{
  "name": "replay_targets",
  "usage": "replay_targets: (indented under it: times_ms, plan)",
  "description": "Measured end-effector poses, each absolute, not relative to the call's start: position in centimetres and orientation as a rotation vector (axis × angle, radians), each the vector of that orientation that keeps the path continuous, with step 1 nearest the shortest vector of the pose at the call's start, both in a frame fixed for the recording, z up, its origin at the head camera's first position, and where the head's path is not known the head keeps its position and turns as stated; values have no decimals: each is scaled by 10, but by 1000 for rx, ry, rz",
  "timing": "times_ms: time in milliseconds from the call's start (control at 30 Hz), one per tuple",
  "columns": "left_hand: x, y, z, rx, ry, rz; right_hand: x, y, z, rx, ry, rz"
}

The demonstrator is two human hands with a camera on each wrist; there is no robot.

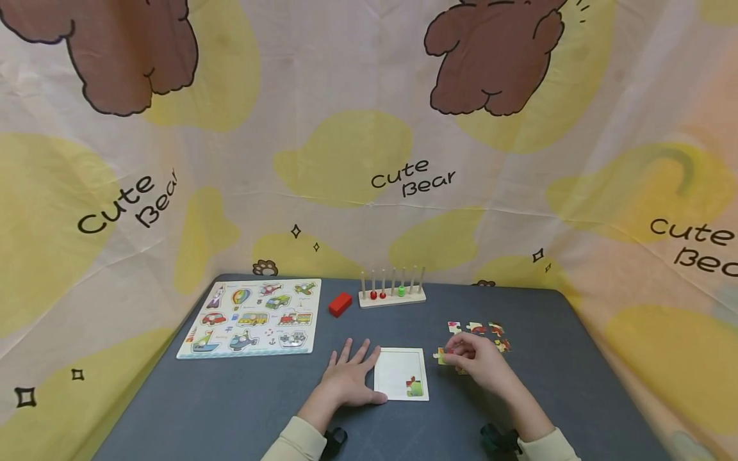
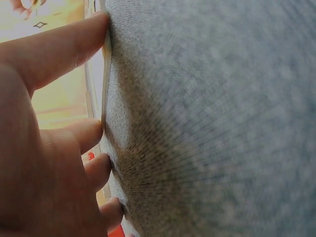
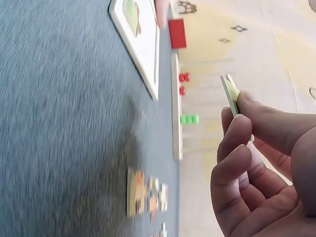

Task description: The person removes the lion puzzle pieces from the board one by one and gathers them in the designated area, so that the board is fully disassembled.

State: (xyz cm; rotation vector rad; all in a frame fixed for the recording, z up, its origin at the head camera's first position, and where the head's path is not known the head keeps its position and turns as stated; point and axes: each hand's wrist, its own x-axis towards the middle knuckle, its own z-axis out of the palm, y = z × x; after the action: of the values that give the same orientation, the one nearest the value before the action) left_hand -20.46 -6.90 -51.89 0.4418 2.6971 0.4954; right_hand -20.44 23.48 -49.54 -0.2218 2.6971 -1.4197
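A white puzzle tray (image 1: 398, 374) lies on the dark table, with a small joined patch of puzzle (image 1: 414, 387) in its lower right corner. My left hand (image 1: 348, 379) is spread flat at the tray's left side, thumb and fingertips at its edge. Between thumb and fingers, my right hand (image 1: 477, 360) pinches a puzzle piece (image 3: 231, 94), raised above the table in the right wrist view. Loose puzzle pieces (image 1: 476, 328) lie just beyond that hand, some partly hidden by it.
At the back left lies a vehicle picture board (image 1: 248, 317). A red block (image 1: 340, 304) sits beside a wooden peg rack (image 1: 392, 297) with red and green beads. Behind the table hangs a bear-print cloth (image 1: 346, 160).
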Motion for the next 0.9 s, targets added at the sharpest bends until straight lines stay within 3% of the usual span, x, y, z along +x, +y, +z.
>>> replay_targets:
  times_ms: [900]
  plan:
    - [-206,-69,-519,432,2675,512,-202,303,-508,12,2831,-1322]
